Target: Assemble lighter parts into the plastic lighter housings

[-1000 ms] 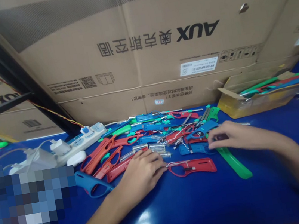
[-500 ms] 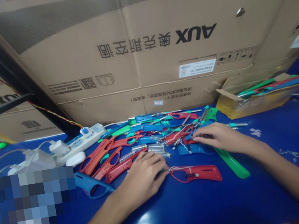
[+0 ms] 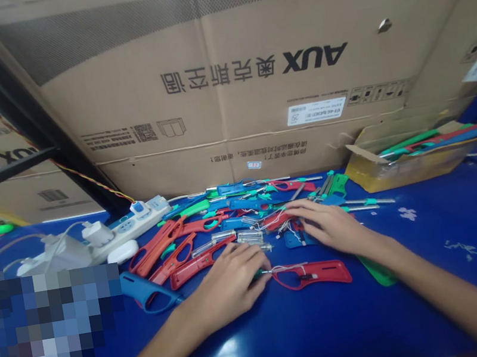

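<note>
My left hand [image 3: 240, 275] is closed, its thumb and fingers pinching the tip end of a red utility lighter shell half [image 3: 332, 272]. That half lies across the front of the pile, with a thin wire and a small dark part inside its handle. My right hand [image 3: 324, 222] is over the pile with fingers stretched out and apart, fingertips at a red lighter shell [image 3: 275, 221] with white wires. Under its fingers sits a blue lighter shell [image 3: 292, 239]. A green lighter shell [image 3: 378, 273] is partly hidden beneath my right forearm. Clear lighter fuel tanks [image 3: 251, 237] lie between my hands.
Several red lighter shells [image 3: 154, 249] and a blue one [image 3: 148, 292] lie at the left. Behind them is a white power strip [image 3: 145, 218] with plugged-in adapters. A carton [image 3: 409, 169] of lighter parts stands at the back right. A large cardboard box [image 3: 227, 108] walls off the back.
My right hand has moved left across the pile, from the blue shell toward the red one, and its fingers have spread. My left hand stays on the red shell half.
</note>
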### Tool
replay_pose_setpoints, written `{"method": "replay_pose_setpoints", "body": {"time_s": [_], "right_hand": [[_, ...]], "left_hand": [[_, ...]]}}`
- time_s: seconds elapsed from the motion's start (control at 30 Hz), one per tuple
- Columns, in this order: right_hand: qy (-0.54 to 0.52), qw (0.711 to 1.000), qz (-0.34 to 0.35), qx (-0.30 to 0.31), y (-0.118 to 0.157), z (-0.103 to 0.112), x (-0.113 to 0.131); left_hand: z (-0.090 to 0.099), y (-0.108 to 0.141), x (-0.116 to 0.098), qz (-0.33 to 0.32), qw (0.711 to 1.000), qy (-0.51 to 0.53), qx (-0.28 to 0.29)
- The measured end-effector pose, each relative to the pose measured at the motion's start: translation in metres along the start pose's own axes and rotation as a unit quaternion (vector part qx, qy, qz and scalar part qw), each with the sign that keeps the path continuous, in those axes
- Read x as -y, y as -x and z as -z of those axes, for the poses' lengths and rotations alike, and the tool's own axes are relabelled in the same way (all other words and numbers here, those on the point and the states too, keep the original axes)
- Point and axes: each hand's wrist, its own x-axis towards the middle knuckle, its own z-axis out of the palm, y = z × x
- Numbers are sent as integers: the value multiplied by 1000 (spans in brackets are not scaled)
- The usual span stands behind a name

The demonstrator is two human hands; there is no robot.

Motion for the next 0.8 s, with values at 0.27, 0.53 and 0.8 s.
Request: {"method": "replay_pose_setpoints", "body": {"time_s": [0.27, 0.53, 0.8], "right_hand": [[96, 995, -26, 24, -13, -3, -9], [143, 989, -26, 25, -20, -1, -1], [131, 991, -26, 3, -27, -5, -4]], "left_hand": [[0, -1, -1, 0, 1000, -1, 1], [-2, -1, -1, -1, 1000, 3, -6], [-3, -1, 0, -14, 1000, 6, -20]]}}
